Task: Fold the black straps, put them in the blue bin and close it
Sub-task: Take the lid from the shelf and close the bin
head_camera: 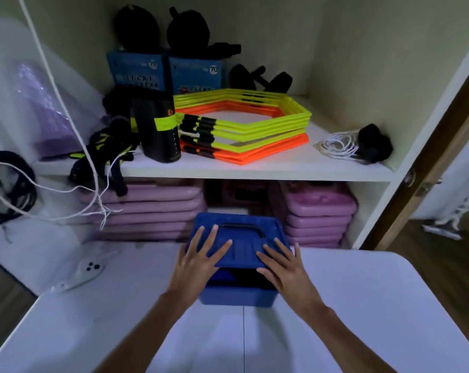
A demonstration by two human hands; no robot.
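Observation:
The blue bin (237,294) stands at the far edge of the white table (362,305). Its blue lid (241,230), with a black handle, lies tilted on top, raised at the near side. Through that gap I see something black inside (241,277), probably the straps. My left hand (201,258) rests flat on the lid's left part, fingers spread. My right hand (284,265) lies flat on the lid's right part, fingers spread.
Behind the bin is an open cupboard. Its shelf (255,168) holds yellow and orange hexagon rings (244,125), a black bottle (160,130), blue boxes, black gear and a white cord (335,145). Pink mats (152,208) are stacked below. A white rope (66,103) hangs at the left.

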